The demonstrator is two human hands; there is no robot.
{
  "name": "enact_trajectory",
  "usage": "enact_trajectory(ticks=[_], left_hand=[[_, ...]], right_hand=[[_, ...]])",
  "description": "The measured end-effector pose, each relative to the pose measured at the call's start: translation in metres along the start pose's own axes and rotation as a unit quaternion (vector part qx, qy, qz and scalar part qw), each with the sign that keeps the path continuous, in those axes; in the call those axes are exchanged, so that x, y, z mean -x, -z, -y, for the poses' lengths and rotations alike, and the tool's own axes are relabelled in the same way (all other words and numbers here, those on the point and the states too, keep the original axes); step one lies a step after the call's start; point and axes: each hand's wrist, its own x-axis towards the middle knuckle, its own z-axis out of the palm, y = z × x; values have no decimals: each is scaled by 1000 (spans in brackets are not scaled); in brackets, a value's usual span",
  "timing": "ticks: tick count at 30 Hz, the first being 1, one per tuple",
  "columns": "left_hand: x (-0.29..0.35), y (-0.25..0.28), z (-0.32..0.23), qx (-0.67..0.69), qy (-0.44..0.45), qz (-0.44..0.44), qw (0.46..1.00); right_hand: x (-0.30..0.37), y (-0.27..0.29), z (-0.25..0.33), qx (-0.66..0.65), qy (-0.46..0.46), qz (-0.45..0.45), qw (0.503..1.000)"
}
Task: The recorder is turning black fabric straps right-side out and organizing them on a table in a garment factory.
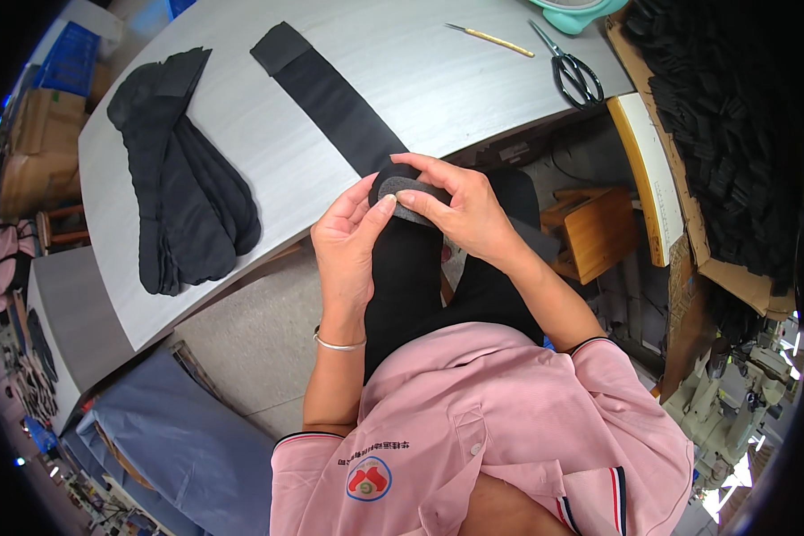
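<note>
1. I see both hands meeting at centre frame, just off the near edge of the grey table (241,179).
2. Right hand (460,210) comes over the top, fingers curled down and pinched on a small dark pad (402,189); that's a closed grip on it.
3. Left hand (348,237) holds from below, thumb pressed against the pad's lower edge, so it is clamped on the same piece.
4. The pad sits at the near end of a long black strip (330,98) that runs up toward the upper middle of the frame, lying flat on the table.
5. My read: the step in hand is seating or folding the pad onto the strip's end. Whether it's already aligned, I can't tell; the fingers hide the join.
6. The next move, I'd judge, calls for keeping both edges flush while pressing along the seam.
7. Upper left: a stack (183,188) of similar black pieces. Upper right: scissors (573,67) and a thin stick tool (491,38), both well apart from the hands.
</note>
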Motion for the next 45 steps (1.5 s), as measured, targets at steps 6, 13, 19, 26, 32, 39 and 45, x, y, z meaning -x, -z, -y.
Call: enact_trajectory(ticks=[6, 13, 19, 26, 32, 39, 45], left_hand=[[3, 1, 0, 24, 7, 1, 1000], [6, -1, -7, -11, 7, -30, 999], [7, 5, -8, -25, -5, -32, 999], [6, 3, -11, -29, -32, -24, 999], [6, -1, -3, -90, -60, -94, 990], [6, 2, -7, -92, -39, -79, 992], [-3, 24, -1, 64, 75, 36, 994]], right_hand=[[4, -3, -1, -39, 11, 1, 999], [8, -8, 7, -36, -4, -3, 999], [4, -14, 6, 59, 149, -100, 982], [-5, -10, -1, -35, 81, 30, 996], [-3, -22, -8, -100, 25, -45, 994], [-13, -7, -15, -170, -3, 65, 983], [-6, 5, -8, -184, 20, 114, 976]])
